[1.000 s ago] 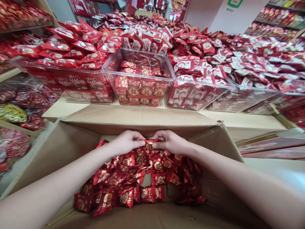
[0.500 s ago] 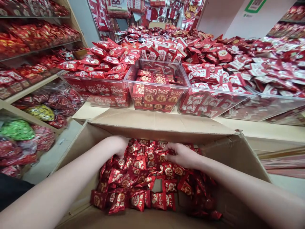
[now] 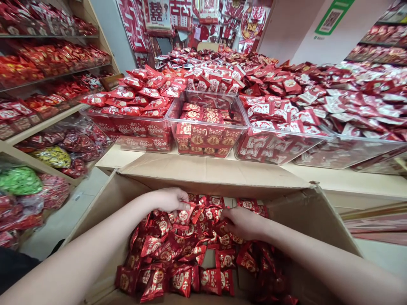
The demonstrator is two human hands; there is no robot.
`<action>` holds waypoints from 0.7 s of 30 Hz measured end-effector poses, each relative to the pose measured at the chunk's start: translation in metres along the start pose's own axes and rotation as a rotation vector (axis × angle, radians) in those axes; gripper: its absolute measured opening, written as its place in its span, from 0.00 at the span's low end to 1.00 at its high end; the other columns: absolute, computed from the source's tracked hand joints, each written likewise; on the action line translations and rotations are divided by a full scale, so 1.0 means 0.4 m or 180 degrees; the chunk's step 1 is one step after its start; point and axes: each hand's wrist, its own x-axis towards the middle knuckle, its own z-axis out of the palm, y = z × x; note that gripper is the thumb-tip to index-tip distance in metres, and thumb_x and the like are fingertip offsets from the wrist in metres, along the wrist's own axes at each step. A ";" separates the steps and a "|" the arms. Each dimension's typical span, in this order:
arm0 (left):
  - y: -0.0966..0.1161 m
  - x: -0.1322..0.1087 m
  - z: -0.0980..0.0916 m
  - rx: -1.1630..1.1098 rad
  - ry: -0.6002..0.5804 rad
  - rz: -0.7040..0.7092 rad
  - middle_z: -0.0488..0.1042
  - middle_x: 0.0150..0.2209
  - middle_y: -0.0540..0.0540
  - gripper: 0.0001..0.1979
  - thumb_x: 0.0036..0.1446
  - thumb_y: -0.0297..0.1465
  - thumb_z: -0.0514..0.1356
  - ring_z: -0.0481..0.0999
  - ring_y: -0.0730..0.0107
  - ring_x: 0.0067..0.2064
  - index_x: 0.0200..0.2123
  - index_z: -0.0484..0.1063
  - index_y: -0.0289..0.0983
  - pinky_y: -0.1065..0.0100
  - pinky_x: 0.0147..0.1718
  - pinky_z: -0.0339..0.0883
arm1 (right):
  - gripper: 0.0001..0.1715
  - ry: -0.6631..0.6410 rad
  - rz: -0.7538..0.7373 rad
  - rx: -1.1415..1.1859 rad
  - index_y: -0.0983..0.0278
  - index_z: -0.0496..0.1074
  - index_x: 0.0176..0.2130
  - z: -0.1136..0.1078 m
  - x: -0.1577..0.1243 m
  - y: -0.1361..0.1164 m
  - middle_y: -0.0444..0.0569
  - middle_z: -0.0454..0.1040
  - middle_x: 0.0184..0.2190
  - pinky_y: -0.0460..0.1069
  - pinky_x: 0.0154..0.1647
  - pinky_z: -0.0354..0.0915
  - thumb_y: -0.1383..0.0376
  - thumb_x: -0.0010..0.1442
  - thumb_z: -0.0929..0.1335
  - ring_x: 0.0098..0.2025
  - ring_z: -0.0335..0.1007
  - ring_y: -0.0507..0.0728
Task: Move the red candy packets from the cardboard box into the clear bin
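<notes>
A deep cardboard box [image 3: 203, 169] in front of me holds many small red wrapped candies [image 3: 181, 281] with gold printing. At the back left of the pile, my left hand [image 3: 171, 200] is closed, its fingers and thumb pinching a red candy [image 3: 185, 215]. My right hand [image 3: 244, 222] is at the back right of the pile. Its fingers curl down around red candies [image 3: 223, 228]; how many it grips is hidden by the hand.
Beyond the box, a clear plastic bin [image 3: 208, 133] partly filled with red packets stands between a heaped left bin [image 3: 140, 135] and a heaped right bin [image 3: 273, 140] on a pale counter [image 3: 110, 160]. Shelves [image 3: 54, 71] with packets rise at left; bagged goods [image 3: 20, 180] lie below.
My left hand has risen slightly and moved right, now with a candy in its fingers. My right hand's fingers have curled in around candies. The view has tilted up a little.
</notes>
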 end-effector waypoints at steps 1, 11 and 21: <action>-0.003 -0.005 -0.009 -0.0034 0.0047 -0.0016 0.73 0.36 0.48 0.13 0.58 0.36 0.53 0.74 0.70 0.33 0.40 0.68 0.34 0.63 0.32 0.69 | 0.10 -0.0015 -0.0006 -0.0031 0.64 0.69 0.33 0.005 0.001 0.002 0.52 0.73 0.30 0.47 0.27 0.54 0.65 0.49 0.62 0.32 0.67 0.57; -0.068 -0.013 0.011 0.0468 0.0183 -0.0854 0.67 0.49 0.43 0.17 0.56 0.33 0.56 0.70 0.61 0.46 0.49 0.62 0.37 0.54 0.42 0.66 | 0.15 -0.0139 0.0011 -0.0377 0.65 0.71 0.38 0.023 -0.010 -0.002 0.57 0.74 0.36 0.51 0.33 0.62 0.69 0.49 0.61 0.39 0.70 0.62; 0.127 -0.078 0.119 0.0484 -0.0159 -0.0662 0.52 0.61 0.34 0.35 0.50 0.37 0.59 0.61 0.48 0.56 0.59 0.49 0.36 0.48 0.50 0.58 | 0.17 -0.0207 -0.0009 -0.0206 0.66 0.71 0.37 0.012 -0.020 -0.004 0.59 0.74 0.37 0.52 0.36 0.64 0.70 0.46 0.62 0.41 0.70 0.65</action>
